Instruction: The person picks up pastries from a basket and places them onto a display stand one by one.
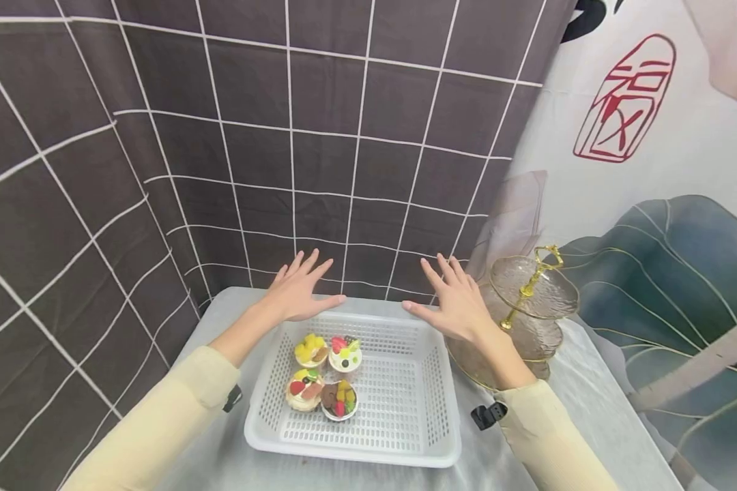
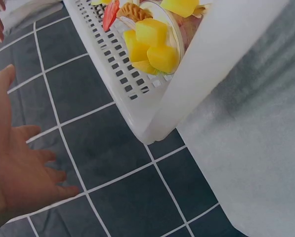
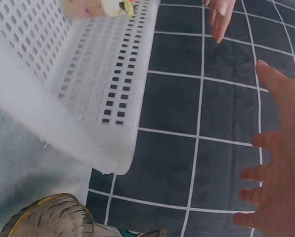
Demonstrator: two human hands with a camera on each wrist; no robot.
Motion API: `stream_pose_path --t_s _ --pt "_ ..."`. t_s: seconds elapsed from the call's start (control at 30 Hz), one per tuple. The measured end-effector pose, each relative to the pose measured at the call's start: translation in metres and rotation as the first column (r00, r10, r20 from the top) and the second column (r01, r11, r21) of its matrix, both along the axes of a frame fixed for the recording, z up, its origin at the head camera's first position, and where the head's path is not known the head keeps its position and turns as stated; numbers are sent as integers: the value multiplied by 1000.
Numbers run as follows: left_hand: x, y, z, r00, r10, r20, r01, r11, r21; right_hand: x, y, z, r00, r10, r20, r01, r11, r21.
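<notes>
Both hands hover with fingers spread over the far rim of a white plastic basket (image 1: 399, 382). My left hand (image 1: 297, 290) is above its far left corner, holding nothing; the left wrist view shows the same hand (image 2: 23, 168) beside the basket wall. My right hand (image 1: 454, 303) is above the far right corner, also with nothing in it. In the left half of the basket stand several fruit-topped cupcakes: one with yellow cubes (image 1: 310, 349), one with strawberry and green pieces (image 1: 345, 354), a cream one (image 1: 304, 389) and a chocolate one (image 1: 339, 399).
A tiered glass stand (image 1: 534, 290) with gold rims and a gold handle stands right of the basket, close beside my right forearm. The table (image 1: 221, 443) wears a pale cloth. Dark grid-patterned fabric (image 1: 325, 164) hangs behind, with a printed cloth (image 1: 651, 259) at the right.
</notes>
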State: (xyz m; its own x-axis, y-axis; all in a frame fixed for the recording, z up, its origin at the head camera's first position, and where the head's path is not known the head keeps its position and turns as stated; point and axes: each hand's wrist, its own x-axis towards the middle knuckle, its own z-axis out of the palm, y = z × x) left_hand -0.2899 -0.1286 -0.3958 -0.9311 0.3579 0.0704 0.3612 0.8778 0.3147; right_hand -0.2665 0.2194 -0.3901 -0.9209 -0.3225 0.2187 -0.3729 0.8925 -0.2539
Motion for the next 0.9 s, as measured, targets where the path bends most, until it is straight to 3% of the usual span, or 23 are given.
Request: stream_pose_path --t_s 0.6,0.8,0.9 --pt "1 -4 5 1000 -17 9 16 1000 26 4 3 -3 999 32 7 -32 999 -16" --pt "-1 -7 1 1000 -7 20 6 1000 27 9 -1 -7 998 64 -17 -64 998 -18" --pt "0 -11 -3 998 -20 58 18 999 49 15 -4 -12 995 91 -29 -92 995 -31"
